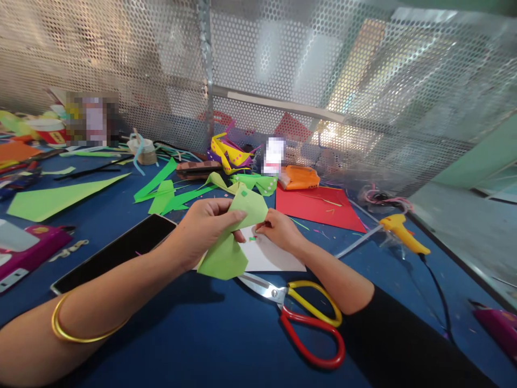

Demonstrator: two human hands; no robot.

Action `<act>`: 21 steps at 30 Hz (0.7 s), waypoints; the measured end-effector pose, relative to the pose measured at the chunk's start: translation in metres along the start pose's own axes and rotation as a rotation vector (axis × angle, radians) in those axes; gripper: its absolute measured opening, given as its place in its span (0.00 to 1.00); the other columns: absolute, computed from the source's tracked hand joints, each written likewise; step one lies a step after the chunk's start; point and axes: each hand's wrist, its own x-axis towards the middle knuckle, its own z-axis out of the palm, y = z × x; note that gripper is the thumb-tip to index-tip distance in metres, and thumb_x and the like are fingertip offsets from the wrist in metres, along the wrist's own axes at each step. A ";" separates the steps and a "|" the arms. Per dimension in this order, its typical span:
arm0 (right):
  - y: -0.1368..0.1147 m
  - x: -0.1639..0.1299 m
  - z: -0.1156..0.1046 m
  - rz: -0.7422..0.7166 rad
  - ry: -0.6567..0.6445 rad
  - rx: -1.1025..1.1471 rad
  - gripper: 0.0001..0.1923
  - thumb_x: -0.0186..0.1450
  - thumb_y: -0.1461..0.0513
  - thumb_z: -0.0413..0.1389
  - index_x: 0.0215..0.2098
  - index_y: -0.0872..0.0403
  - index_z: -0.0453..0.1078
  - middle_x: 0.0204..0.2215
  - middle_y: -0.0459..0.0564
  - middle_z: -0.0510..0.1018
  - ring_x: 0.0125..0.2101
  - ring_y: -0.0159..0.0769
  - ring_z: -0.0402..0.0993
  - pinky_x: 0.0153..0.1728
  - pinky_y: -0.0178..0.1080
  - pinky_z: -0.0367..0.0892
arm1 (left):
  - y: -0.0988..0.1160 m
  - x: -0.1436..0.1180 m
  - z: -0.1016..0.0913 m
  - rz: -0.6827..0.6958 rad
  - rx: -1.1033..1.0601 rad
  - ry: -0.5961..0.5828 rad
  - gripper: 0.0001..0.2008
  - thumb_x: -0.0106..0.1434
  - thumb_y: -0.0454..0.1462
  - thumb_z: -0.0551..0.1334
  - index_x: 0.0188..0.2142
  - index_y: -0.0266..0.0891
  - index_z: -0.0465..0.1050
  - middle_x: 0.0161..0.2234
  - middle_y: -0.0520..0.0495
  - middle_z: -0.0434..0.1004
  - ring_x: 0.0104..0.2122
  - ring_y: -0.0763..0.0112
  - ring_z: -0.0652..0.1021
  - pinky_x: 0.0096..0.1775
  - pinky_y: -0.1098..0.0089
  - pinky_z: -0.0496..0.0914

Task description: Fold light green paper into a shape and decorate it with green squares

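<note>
My left hand [208,229] is closed on a light green paper bow shape [224,258], pinched at its narrow middle. A small darker green square shows on the upper part of the bow. My right hand [280,229] is closed in a pinch just right of it, over a white sheet [278,261]. What its fingertips hold, if anything, is too small to make out. Tiny green paper bits [252,238] lie on the sheet beside those fingertips. Below the sheet lie scissors [276,293] with one yellow and one red handle, blades partly open.
A black tablet-like panel [117,253] lies left, near a light green paper piece [60,196]. Red paper [319,210] and a yellow glue gun [404,233] with a cord lie right. Green strips [161,188] and a yellow-purple bow [230,153] sit behind. Perforated metal panels [258,59] border the back.
</note>
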 end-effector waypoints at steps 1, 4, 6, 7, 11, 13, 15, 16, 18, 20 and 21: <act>-0.001 0.000 -0.001 0.000 -0.004 -0.011 0.03 0.59 0.66 0.61 0.28 0.51 0.75 0.33 0.44 0.73 0.32 0.32 0.70 0.33 0.34 0.61 | 0.000 0.000 0.000 0.003 0.003 -0.003 0.09 0.55 0.41 0.66 0.25 0.38 0.73 0.18 0.51 0.75 0.15 0.73 0.71 0.20 0.73 0.67; -0.003 -0.001 -0.002 0.007 -0.012 -0.037 0.03 0.59 0.65 0.60 0.28 0.52 0.75 0.34 0.45 0.73 0.33 0.33 0.70 0.32 0.34 0.60 | -0.001 0.000 0.000 0.002 0.001 -0.012 0.09 0.55 0.41 0.66 0.24 0.38 0.73 0.18 0.51 0.75 0.15 0.73 0.72 0.20 0.73 0.67; -0.004 -0.001 -0.002 0.010 -0.017 -0.046 0.03 0.60 0.65 0.60 0.29 0.52 0.75 0.34 0.45 0.73 0.33 0.33 0.70 0.33 0.34 0.60 | -0.001 0.001 0.000 0.000 -0.001 -0.019 0.10 0.55 0.41 0.66 0.23 0.38 0.72 0.18 0.51 0.75 0.16 0.74 0.72 0.20 0.74 0.67; -0.004 -0.002 -0.002 0.009 -0.019 -0.048 0.03 0.60 0.66 0.60 0.30 0.51 0.75 0.35 0.45 0.73 0.33 0.32 0.70 0.33 0.34 0.60 | -0.001 0.001 0.000 0.000 -0.003 -0.020 0.10 0.56 0.41 0.66 0.23 0.38 0.72 0.18 0.51 0.75 0.16 0.74 0.72 0.20 0.74 0.67; -0.004 -0.002 -0.002 0.016 -0.023 -0.045 0.03 0.60 0.66 0.60 0.29 0.52 0.74 0.35 0.45 0.73 0.34 0.33 0.70 0.33 0.34 0.60 | -0.001 0.001 0.000 -0.007 -0.010 -0.015 0.09 0.55 0.40 0.66 0.24 0.38 0.73 0.17 0.51 0.75 0.15 0.73 0.72 0.20 0.73 0.68; -0.005 -0.002 -0.002 0.026 -0.016 -0.035 0.03 0.59 0.65 0.60 0.28 0.52 0.73 0.34 0.46 0.73 0.33 0.33 0.69 0.32 0.34 0.59 | -0.002 0.001 0.000 -0.012 -0.011 -0.018 0.08 0.55 0.40 0.66 0.24 0.38 0.73 0.17 0.51 0.75 0.15 0.73 0.72 0.20 0.73 0.68; -0.005 -0.003 -0.002 0.035 -0.005 -0.013 0.03 0.59 0.66 0.60 0.28 0.52 0.73 0.34 0.46 0.73 0.33 0.33 0.69 0.31 0.34 0.58 | -0.002 0.001 0.000 -0.013 -0.011 -0.025 0.08 0.56 0.40 0.66 0.25 0.38 0.73 0.17 0.51 0.75 0.15 0.73 0.72 0.20 0.73 0.68; -0.006 -0.003 -0.001 0.039 0.003 0.003 0.04 0.58 0.66 0.60 0.27 0.52 0.72 0.33 0.46 0.73 0.32 0.33 0.68 0.31 0.34 0.58 | -0.002 0.001 0.000 -0.014 -0.011 -0.030 0.08 0.56 0.40 0.65 0.25 0.38 0.73 0.17 0.51 0.75 0.15 0.73 0.72 0.20 0.73 0.68; -0.005 -0.003 0.000 0.051 0.026 0.048 0.05 0.57 0.67 0.60 0.25 0.52 0.71 0.32 0.45 0.72 0.31 0.32 0.67 0.30 0.34 0.57 | -0.003 0.001 0.000 -0.019 -0.010 -0.031 0.08 0.56 0.40 0.65 0.25 0.39 0.73 0.18 0.51 0.75 0.15 0.73 0.72 0.20 0.73 0.68; -0.004 -0.003 0.000 0.063 0.055 0.112 0.05 0.56 0.67 0.60 0.24 0.52 0.70 0.30 0.44 0.72 0.29 0.31 0.66 0.30 0.34 0.57 | -0.004 0.002 0.000 -0.026 -0.004 -0.026 0.08 0.56 0.40 0.66 0.26 0.39 0.74 0.18 0.51 0.75 0.15 0.73 0.72 0.20 0.73 0.68; -0.003 -0.002 -0.002 0.067 0.070 0.152 0.05 0.56 0.67 0.60 0.24 0.53 0.70 0.28 0.44 0.72 0.28 0.31 0.66 0.29 0.34 0.58 | -0.004 0.002 0.000 -0.027 0.001 -0.026 0.08 0.56 0.41 0.66 0.26 0.39 0.74 0.18 0.51 0.75 0.15 0.73 0.72 0.20 0.73 0.68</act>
